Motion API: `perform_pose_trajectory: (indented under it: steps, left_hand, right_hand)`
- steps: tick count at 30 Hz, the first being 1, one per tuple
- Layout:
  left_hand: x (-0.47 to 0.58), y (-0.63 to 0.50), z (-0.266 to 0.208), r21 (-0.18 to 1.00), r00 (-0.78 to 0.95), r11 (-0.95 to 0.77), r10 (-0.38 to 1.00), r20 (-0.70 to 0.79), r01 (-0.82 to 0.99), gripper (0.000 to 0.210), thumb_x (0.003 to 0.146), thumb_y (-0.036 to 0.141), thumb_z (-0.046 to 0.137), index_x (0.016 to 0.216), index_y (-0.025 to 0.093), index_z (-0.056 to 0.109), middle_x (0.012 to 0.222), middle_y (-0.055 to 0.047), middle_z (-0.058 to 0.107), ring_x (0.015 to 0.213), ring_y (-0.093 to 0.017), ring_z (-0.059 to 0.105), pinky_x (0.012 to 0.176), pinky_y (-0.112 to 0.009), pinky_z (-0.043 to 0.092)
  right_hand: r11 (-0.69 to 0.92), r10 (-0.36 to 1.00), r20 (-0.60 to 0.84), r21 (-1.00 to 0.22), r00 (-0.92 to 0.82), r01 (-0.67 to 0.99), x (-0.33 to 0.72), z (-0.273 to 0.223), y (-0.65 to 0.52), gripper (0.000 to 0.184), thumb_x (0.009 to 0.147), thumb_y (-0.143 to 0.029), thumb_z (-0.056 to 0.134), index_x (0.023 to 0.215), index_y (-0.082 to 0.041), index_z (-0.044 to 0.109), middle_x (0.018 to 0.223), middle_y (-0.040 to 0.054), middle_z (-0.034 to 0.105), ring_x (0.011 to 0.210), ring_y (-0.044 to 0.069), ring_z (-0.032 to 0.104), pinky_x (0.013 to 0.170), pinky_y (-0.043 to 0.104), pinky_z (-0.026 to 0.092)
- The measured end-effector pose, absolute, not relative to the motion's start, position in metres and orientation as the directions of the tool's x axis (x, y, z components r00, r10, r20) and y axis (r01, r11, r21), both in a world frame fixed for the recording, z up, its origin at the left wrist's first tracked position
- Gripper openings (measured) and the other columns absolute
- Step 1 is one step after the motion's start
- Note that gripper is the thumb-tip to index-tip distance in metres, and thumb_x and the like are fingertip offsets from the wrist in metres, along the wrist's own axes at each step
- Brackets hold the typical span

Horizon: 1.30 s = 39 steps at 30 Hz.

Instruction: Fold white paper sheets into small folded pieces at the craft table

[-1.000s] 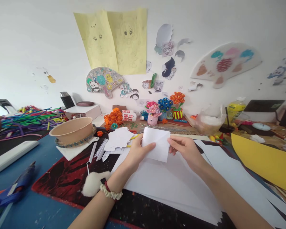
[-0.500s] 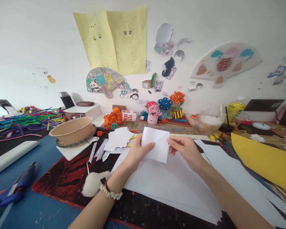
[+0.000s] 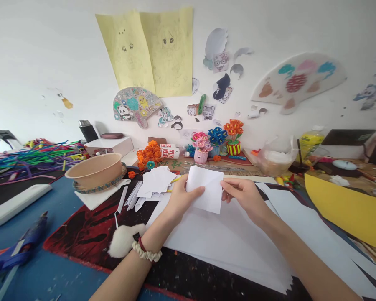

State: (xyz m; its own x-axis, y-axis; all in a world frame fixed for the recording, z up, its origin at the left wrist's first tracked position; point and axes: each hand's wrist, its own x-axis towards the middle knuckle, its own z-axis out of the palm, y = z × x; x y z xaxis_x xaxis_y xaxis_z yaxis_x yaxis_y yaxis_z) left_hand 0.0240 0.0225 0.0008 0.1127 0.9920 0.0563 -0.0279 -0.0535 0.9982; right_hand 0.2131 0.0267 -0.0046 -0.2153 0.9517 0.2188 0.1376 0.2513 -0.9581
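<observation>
A small square of white paper (image 3: 208, 177) is held up between my two hands, above large white sheets (image 3: 228, 246). My left hand (image 3: 183, 198) grips its left side, thumb on the front face and fingers behind. At the right edge, my right hand (image 3: 241, 192) pinches the paper between thumb and fingers. A faint diagonal line shows near the square's upper right. Left of my hands lies a pile of cut white paper pieces (image 3: 156, 182), with folded strips (image 3: 134, 196) beside it.
A beige bowl (image 3: 95, 170) stands at the left, and a blue glue gun (image 3: 21, 248) lies near the front left. Pipe-cleaner flowers in pots (image 3: 201, 150) line the back by the wall. Yellow sheet (image 3: 347, 213) and plastic bag (image 3: 277, 156) are at the right.
</observation>
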Motion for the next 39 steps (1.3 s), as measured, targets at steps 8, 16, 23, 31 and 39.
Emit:
perform_pose_trajectory:
  steps: [8,16,23,31,39]
  left_hand:
    - [0.025,0.021,0.003,0.994,0.068,-0.109,0.992,0.107,0.023,0.037,0.068,0.03,0.072,0.099,0.013,0.061,0.091,-0.007,0.067,0.08,-0.021,0.062,0.068,-0.029,0.048]
    - [0.026,0.023,-0.001,0.966,0.035,-0.19,0.982,0.187,0.175,0.031,0.07,0.027,0.069,0.097,0.014,0.061,0.088,-0.006,0.066,0.081,-0.022,0.06,0.069,-0.029,0.047]
    - [0.022,0.025,0.001,0.981,0.043,-0.136,0.99,0.131,0.14,0.034,0.067,0.033,0.074,0.092,0.015,0.063,0.086,-0.007,0.07,0.077,-0.022,0.064,0.064,-0.028,0.047]
    - [0.011,0.03,0.002,0.995,0.045,-0.047,0.998,0.043,0.086,0.036,0.059,0.044,0.079,0.058,0.014,0.058,0.049,0.001,0.058,0.045,-0.01,0.048,0.045,-0.02,0.03]
    - [0.009,0.038,-0.007,0.973,0.062,-0.158,0.987,0.15,0.166,0.04,0.067,0.054,0.067,0.063,0.015,0.06,0.052,0.001,0.053,0.05,-0.011,0.045,0.049,-0.022,0.033]
  right_hand:
    - [0.22,0.963,0.194,-0.967,-0.187,0.127,0.211,-0.003,0.025,0.041,0.081,-0.053,0.058,0.063,-0.017,0.061,0.058,0.003,0.057,0.056,0.015,0.054,0.053,0.027,0.044]
    - [0.165,0.964,0.139,-0.981,-0.227,0.1,0.208,-0.008,0.026,0.04,0.077,-0.053,0.063,0.067,-0.015,0.066,0.062,0.0045,0.062,0.058,0.016,0.057,0.056,0.028,0.047]
    - [0.209,0.97,0.186,-0.967,-0.157,0.143,0.211,-0.009,0.028,0.044,0.071,-0.058,0.067,0.056,-0.016,0.063,0.051,0.0039,0.06,0.049,0.016,0.056,0.05,0.028,0.047]
    - [0.263,0.962,0.236,-0.936,-0.139,0.233,0.22,-0.014,0.034,0.042,0.073,-0.053,0.064,0.05,-0.018,0.058,0.046,0.0019,0.057,0.046,0.016,0.053,0.049,0.028,0.044]
    - [0.254,0.964,0.23,-0.944,-0.131,0.21,0.219,-0.011,0.033,0.043,0.072,-0.051,0.065,0.046,-0.019,0.055,0.045,0.0018,0.056,0.045,0.016,0.052,0.049,0.029,0.042]
